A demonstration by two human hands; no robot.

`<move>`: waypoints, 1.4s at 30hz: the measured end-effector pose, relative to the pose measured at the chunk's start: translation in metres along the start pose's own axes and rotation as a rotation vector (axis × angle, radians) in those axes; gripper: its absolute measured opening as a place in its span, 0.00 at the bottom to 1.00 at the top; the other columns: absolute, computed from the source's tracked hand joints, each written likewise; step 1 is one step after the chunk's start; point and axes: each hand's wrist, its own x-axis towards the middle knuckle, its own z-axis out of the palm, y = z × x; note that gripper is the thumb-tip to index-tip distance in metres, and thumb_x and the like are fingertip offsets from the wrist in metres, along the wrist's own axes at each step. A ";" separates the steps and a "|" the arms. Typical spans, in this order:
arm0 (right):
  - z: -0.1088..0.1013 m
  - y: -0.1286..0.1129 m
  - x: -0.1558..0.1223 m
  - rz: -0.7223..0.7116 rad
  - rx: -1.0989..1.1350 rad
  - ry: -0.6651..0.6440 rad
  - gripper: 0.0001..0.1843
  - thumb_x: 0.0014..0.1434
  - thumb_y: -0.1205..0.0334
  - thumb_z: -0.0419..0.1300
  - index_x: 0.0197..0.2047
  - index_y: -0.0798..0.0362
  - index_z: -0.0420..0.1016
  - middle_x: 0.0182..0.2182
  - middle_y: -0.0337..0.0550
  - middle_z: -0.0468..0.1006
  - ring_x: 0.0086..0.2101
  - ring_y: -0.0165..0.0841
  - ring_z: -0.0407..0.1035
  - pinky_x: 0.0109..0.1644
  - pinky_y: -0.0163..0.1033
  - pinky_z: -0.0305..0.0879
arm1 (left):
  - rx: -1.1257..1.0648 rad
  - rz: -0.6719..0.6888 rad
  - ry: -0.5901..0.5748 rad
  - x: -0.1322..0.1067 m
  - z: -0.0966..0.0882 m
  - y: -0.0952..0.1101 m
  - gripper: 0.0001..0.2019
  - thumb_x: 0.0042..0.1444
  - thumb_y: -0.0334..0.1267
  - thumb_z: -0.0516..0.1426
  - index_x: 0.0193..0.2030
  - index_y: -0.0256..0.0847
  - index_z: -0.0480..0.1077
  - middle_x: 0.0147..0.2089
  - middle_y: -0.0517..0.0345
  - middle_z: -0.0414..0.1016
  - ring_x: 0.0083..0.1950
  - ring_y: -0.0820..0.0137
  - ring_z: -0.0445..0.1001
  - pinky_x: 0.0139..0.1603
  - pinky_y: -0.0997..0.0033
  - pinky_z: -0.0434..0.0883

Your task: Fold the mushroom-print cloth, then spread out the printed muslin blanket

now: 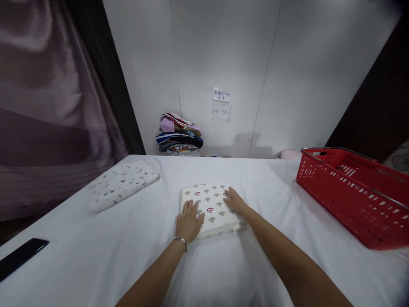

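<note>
A folded cream cloth with a mushroom print (213, 201) lies on the white-covered table (96, 256) in front of me. My left hand (188, 221) rests flat on the cloth's near left corner, fingers spread. My right hand (234, 200) lies flat on its right side, fingers stretched out. Neither hand holds anything. A thin bracelet sits on my left wrist.
A second folded cloth, white with grey marks (123, 183), lies at the left. A red plastic basket (354, 194) stands at the right. A pile of folded clothes (179, 135) sits against the back wall under a paper note (221, 95). A dark flat object (21, 256) lies at the table's left edge.
</note>
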 end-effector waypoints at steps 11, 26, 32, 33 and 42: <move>-0.009 0.017 -0.057 0.342 0.618 0.034 0.39 0.50 0.53 0.61 0.62 0.56 0.56 0.51 0.52 0.71 0.46 0.38 0.70 0.49 0.41 0.67 | -0.014 0.000 -0.003 0.003 -0.001 -0.001 0.26 0.59 0.49 0.43 0.64 0.47 0.52 0.69 0.54 0.46 0.69 0.62 0.40 0.59 0.50 0.58; -0.073 0.092 -0.061 0.391 0.428 0.241 0.19 0.45 0.57 0.63 0.40 0.58 0.77 0.34 0.48 0.79 0.38 0.42 0.73 0.42 0.42 0.67 | -0.327 0.360 -0.104 -0.035 0.015 0.043 0.26 0.60 0.50 0.46 0.61 0.39 0.59 0.68 0.52 0.48 0.70 0.64 0.39 0.67 0.57 0.50; -0.066 0.061 -0.057 0.088 -0.187 0.296 0.23 0.53 0.61 0.55 0.53 0.54 0.70 0.53 0.50 0.69 0.54 0.41 0.61 0.59 0.45 0.54 | -0.512 0.278 0.019 -0.029 0.019 0.026 0.18 0.60 0.42 0.48 0.55 0.42 0.65 0.66 0.54 0.55 0.68 0.66 0.48 0.66 0.60 0.54; -0.061 0.051 -0.056 0.010 -0.209 0.282 0.24 0.55 0.60 0.53 0.55 0.54 0.68 0.55 0.49 0.68 0.55 0.40 0.60 0.60 0.44 0.52 | -0.542 0.214 0.060 -0.025 0.020 0.023 0.18 0.59 0.41 0.49 0.55 0.41 0.66 0.65 0.54 0.56 0.67 0.66 0.50 0.65 0.61 0.56; 0.003 -0.026 -0.068 -0.165 -0.374 -0.057 0.29 0.62 0.47 0.45 0.64 0.47 0.54 0.65 0.46 0.47 0.64 0.42 0.36 0.63 0.54 0.34 | -0.992 -0.415 -0.034 0.031 0.012 0.010 0.14 0.54 0.38 0.53 0.45 0.37 0.70 0.37 0.54 0.77 0.35 0.71 0.75 0.35 0.73 0.71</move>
